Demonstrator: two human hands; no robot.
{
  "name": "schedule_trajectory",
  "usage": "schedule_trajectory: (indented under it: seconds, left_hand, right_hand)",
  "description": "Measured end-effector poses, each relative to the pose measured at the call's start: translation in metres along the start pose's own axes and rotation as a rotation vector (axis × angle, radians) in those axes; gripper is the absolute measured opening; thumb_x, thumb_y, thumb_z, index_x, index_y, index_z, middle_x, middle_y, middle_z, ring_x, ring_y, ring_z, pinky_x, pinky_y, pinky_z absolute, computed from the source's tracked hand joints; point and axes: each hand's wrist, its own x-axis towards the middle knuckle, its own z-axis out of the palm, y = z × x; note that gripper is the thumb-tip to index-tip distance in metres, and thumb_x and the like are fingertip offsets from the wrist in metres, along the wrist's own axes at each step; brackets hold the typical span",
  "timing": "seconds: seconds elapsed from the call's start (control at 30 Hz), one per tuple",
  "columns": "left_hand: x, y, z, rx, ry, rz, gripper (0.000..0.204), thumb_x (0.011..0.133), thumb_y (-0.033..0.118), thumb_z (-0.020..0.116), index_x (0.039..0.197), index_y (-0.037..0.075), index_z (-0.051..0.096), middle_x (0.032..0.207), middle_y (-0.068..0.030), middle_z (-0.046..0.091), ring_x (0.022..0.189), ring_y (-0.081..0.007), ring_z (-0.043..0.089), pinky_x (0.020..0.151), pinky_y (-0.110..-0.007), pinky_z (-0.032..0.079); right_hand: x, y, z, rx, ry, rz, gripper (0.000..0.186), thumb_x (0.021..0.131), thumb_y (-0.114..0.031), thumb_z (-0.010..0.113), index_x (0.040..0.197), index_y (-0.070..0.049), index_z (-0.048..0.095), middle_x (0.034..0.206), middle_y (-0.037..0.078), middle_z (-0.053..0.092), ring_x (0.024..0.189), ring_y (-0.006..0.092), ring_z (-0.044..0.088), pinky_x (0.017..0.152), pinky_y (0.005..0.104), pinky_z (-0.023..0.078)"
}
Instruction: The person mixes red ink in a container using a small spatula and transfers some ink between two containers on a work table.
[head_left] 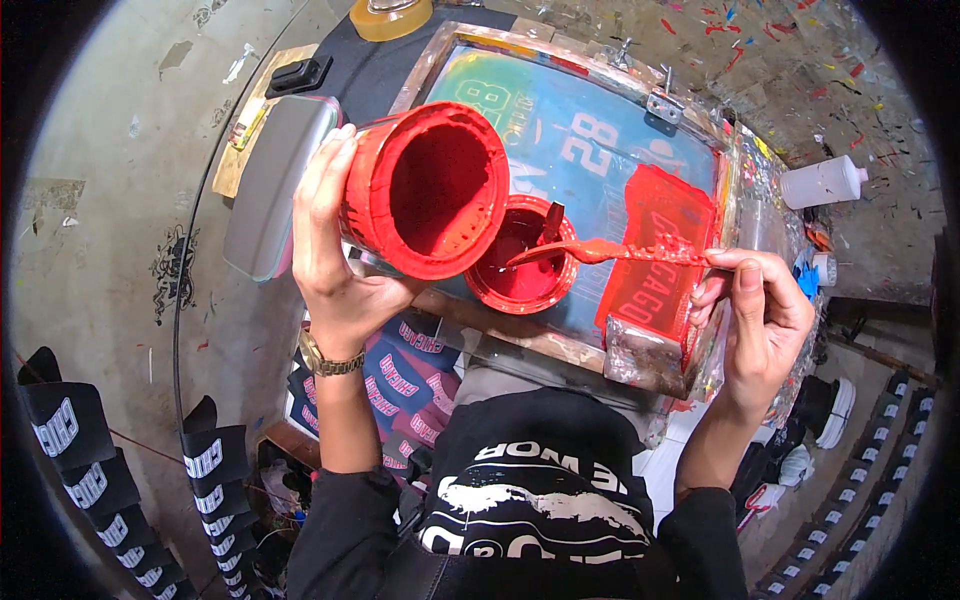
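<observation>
While my left hand (335, 255) clamps the tilted red ink tub (425, 190), my right hand (765, 310), pinching the spatula (600, 250), should scrape slowly into the open ink can (520, 262).

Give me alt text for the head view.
The left hand tips a red paint tub on its side while the right hand holds a paint-covered spatula over a second open tub on a printing screen.

A white plastic bottle (822, 182) lies right of the blue-and-red printing screen (590, 150)
</observation>
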Motion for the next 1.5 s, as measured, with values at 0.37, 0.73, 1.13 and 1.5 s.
schedule_trajectory:
  seconds: [0.37,0.73,1.13,1.5]
  left_hand:
    - [0.003,0.001,-0.001,0.073,-0.033,0.039,0.101,0.059,0.025,0.098,0.144,0.000,0.049,0.144,-0.0220,0.057,0.132,-0.0365,0.058,0.112,-0.047,0.047]
    - [0.004,0.002,-0.001,0.081,-0.051,0.060,0.102,0.058,0.026,0.098,0.144,0.003,0.049,0.144,-0.0219,0.057,0.132,-0.0382,0.057,0.112,-0.048,0.046]
    - [0.002,0.006,0.007,-0.034,-0.025,-0.015,0.100,0.059,0.027,0.097,0.143,0.000,0.050,0.144,-0.0217,0.057,0.132,-0.0354,0.057,0.111,-0.046,0.047]
    - [-0.011,-0.002,0.014,-0.131,-0.043,0.093,0.106,0.070,0.043,0.092,0.146,-0.004,0.036,0.147,-0.0291,0.048,0.134,-0.0388,0.054,0.112,-0.050,0.046]
  right_hand:
    - [0.000,0.000,-0.003,0.032,0.013,-0.015,0.024,0.105,-0.014,0.060,0.104,0.007,0.071,0.081,0.013,0.070,0.066,0.0134,0.065,0.061,0.0261,0.053]
    - [0.004,-0.012,-0.009,0.034,0.052,-0.087,0.028,0.105,-0.018,0.059,0.102,0.009,0.070,0.086,0.015,0.071,0.066,0.0136,0.066,0.057,0.0249,0.052]
    - [0.035,-0.037,0.031,-0.100,-0.035,-0.434,0.027,0.106,-0.018,0.059,0.102,0.006,0.071,0.081,0.014,0.072,0.062,0.0136,0.065,0.055,0.0251,0.051]
    - [0.056,0.002,0.088,-0.386,-0.393,-0.981,0.030,0.077,-0.010,0.067,0.104,0.004,0.069,0.081,0.006,0.059,0.074,0.0212,0.063,0.065,0.0324,0.055]
